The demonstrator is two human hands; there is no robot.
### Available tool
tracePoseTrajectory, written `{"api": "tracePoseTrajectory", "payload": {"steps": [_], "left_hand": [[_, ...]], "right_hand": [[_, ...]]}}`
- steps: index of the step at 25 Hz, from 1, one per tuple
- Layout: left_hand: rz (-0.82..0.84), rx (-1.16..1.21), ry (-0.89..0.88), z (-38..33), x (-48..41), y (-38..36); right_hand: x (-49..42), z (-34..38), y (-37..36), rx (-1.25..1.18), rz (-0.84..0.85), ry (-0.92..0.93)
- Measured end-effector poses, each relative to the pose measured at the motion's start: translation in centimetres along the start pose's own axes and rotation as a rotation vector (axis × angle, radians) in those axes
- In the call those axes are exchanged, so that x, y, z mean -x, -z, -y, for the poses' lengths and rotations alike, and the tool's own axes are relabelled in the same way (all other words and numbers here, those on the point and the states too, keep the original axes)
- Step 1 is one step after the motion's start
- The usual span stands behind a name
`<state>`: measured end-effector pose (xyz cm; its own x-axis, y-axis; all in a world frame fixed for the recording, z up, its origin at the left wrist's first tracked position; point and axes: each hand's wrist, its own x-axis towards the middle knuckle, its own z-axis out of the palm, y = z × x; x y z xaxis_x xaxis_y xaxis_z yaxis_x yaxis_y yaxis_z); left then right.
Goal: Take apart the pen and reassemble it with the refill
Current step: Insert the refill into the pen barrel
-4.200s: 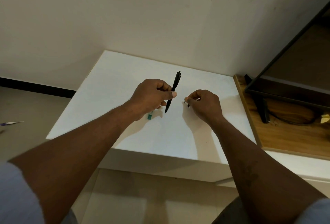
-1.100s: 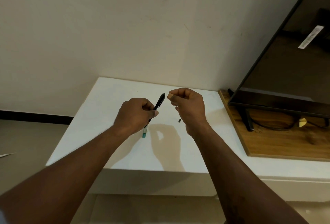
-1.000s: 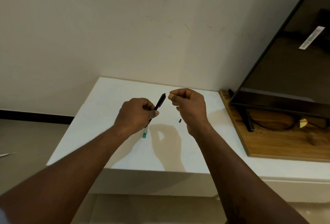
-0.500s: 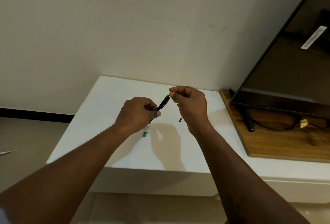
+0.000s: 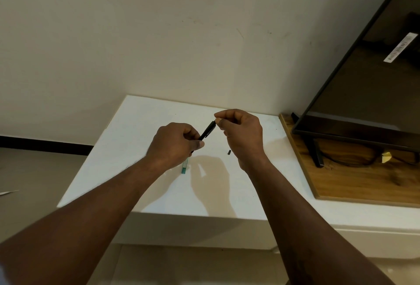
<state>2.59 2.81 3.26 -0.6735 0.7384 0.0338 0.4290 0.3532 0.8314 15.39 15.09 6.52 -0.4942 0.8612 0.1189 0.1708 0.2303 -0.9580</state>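
Observation:
My left hand (image 5: pixel 173 146) grips a black pen barrel (image 5: pixel 208 131) above the white table (image 5: pixel 141 125), its free end slanting up to the right. My right hand (image 5: pixel 242 133) is pinched at that upper end with thumb and fingertips; whatever small part it holds is hidden by the fingers. A tiny black pen piece (image 5: pixel 228 152) lies on the table just below my right hand. A thin refill with a teal end (image 5: pixel 184 166) lies on the table under my left hand, partly hidden by it.
A dark TV (image 5: pixel 363 75) on black feet stands on a wooden board (image 5: pixel 354 184) at the right, with a cable and a yellow tag behind it. The wall runs close behind the table. Grey floor lies to the left.
My right hand has moved left and its fingertips have met the upper end of the barrel. My left hand tilted the barrel slightly toward it. The view has lifted since the oldest frame.

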Motion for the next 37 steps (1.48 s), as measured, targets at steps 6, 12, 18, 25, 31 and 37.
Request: {"api": "tracePoseTrajectory", "payload": {"steps": [6,12,18,25,31,37], "left_hand": [[0.005,-0.003,-0.011,-0.18,0.13,0.03],[0.007,-0.011,-0.019,-0.36,0.24,-0.02],[0.009,-0.013,-0.022,-0.36,0.21,-0.14],[0.019,-0.003,-0.019,-0.38,0.29,-0.26],[0.009,-0.017,-0.024,-0.43,0.18,-0.23],[-0.067,-0.055,-0.072,-0.29,-0.01,0.02]], "right_hand": [[0.06,-0.02,-0.1,0.029,-0.015,0.012],[0.0,-0.12,0.24,-0.025,0.025,-0.054],[0.0,-0.11,-0.06,-0.087,0.044,-0.083],[-0.26,-0.41,0.3,-0.171,0.075,-0.152],[-0.33,-0.43,0.17,-0.196,0.077,-0.168],[-0.4,-0.41,0.23,-0.257,0.081,-0.213]]}}
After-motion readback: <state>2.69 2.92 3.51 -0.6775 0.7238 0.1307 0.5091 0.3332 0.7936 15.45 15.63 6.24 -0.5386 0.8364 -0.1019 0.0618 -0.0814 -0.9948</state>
